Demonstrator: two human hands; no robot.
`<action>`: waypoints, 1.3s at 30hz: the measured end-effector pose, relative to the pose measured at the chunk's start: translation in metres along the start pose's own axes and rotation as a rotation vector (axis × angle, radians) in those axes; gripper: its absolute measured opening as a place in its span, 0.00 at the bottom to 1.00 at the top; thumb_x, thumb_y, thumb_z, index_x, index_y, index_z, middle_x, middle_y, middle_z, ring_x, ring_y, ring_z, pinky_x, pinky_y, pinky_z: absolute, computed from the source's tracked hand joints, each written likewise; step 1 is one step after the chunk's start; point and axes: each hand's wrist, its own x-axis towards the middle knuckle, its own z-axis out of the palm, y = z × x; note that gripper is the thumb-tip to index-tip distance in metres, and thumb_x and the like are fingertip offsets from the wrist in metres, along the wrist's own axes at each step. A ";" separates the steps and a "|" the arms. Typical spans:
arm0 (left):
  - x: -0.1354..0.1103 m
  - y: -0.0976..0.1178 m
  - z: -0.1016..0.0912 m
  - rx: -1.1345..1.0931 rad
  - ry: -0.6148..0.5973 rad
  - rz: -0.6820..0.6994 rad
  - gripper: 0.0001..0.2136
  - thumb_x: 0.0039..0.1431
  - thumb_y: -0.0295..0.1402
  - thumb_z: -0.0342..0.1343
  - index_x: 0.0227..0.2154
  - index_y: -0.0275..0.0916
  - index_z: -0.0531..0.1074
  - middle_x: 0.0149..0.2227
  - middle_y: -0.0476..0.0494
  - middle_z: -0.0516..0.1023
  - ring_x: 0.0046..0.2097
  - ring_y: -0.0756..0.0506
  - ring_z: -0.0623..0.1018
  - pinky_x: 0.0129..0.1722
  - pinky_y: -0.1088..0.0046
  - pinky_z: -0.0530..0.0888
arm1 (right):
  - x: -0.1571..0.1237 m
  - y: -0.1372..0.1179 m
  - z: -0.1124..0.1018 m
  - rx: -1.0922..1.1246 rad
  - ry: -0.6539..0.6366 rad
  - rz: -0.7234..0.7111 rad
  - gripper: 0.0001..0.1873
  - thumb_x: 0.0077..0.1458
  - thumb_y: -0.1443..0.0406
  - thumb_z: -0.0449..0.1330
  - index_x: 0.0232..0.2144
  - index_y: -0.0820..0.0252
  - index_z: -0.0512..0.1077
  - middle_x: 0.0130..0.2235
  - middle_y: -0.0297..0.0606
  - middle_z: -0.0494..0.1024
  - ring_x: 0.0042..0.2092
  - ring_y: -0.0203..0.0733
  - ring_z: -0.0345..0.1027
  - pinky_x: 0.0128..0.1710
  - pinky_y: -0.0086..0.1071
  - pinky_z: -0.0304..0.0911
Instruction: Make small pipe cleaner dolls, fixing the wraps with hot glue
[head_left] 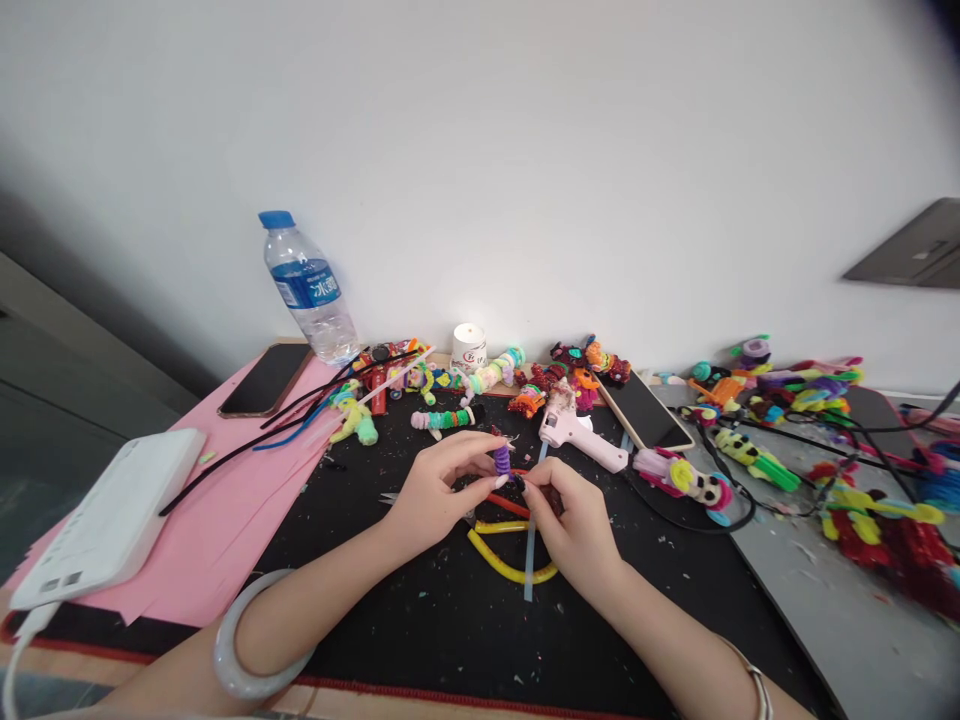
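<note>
Between the thumb and fingers of my left hand point(441, 488) is a small purple coil point(502, 461), which looks like wound pipe cleaner. My right hand point(574, 512) is closed in a pinch at the coil's lower end, on a small black piece point(518, 482) that looks like pipe cleaner. Below both hands lies a cutting tool with yellow handles point(510, 574), its metal tip poking out left of my left hand. A translucent glue stick point(529, 570) lies across the handles. The pale pink glue gun point(585, 440) rests just beyond my right hand.
A water bottle point(309, 290) leans on the wall beside a phone point(266, 380). Pink paper point(255, 490) and a white power strip point(112, 515) lie left. A paper cup point(469, 346) stands behind several pipe-cleaner figures point(491, 372). A second phone point(646, 412) and a black cable point(724, 522) are right.
</note>
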 end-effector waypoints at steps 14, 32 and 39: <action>-0.001 0.003 0.001 -0.203 -0.072 -0.127 0.18 0.54 0.29 0.57 0.48 0.42 0.69 0.49 0.40 0.71 0.43 0.45 0.76 0.44 0.69 0.74 | 0.001 0.002 -0.004 -0.171 0.090 -0.185 0.06 0.57 0.70 0.53 0.28 0.60 0.66 0.26 0.34 0.70 0.29 0.35 0.65 0.27 0.27 0.57; 0.005 0.006 -0.001 -0.734 -0.174 -0.509 0.07 0.59 0.36 0.52 0.35 0.38 0.66 0.31 0.46 0.74 0.33 0.50 0.76 0.35 0.75 0.73 | 0.000 0.002 -0.010 -0.230 0.128 -0.402 0.06 0.54 0.72 0.57 0.31 0.57 0.71 0.31 0.39 0.77 0.32 0.40 0.69 0.31 0.34 0.64; 0.005 0.004 -0.002 -0.781 -0.164 -0.522 0.10 0.52 0.33 0.61 0.33 0.38 0.66 0.37 0.45 0.75 0.36 0.51 0.76 0.40 0.73 0.72 | 0.003 0.001 -0.010 -0.147 0.127 -0.390 0.06 0.54 0.73 0.56 0.31 0.58 0.70 0.30 0.39 0.77 0.33 0.39 0.69 0.30 0.33 0.64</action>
